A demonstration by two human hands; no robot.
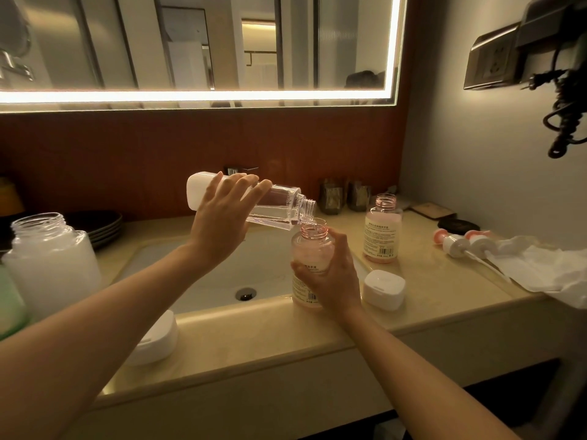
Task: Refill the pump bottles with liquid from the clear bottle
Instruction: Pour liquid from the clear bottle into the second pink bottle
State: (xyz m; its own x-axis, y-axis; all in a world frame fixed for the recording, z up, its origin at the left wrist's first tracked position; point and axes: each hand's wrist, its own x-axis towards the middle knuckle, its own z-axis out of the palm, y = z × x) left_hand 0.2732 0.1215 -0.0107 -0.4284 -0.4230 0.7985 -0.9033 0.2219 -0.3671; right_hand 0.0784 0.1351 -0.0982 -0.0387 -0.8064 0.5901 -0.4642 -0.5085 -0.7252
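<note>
The left hand grips the clear square plastic bottle, tipped nearly flat, mouth just over the open neck of a pink translucent pump bottle, which the right hand clasps upright on the beige worktop.

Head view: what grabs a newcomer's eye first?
The left hand tips the clear bottle centre frame, liquid running from its neck into an open pink pump bottle that the right hand grips at the right rim of the sink. A second open pink bottle stands further right on the counter, two removed pump heads beyond it.
</note>
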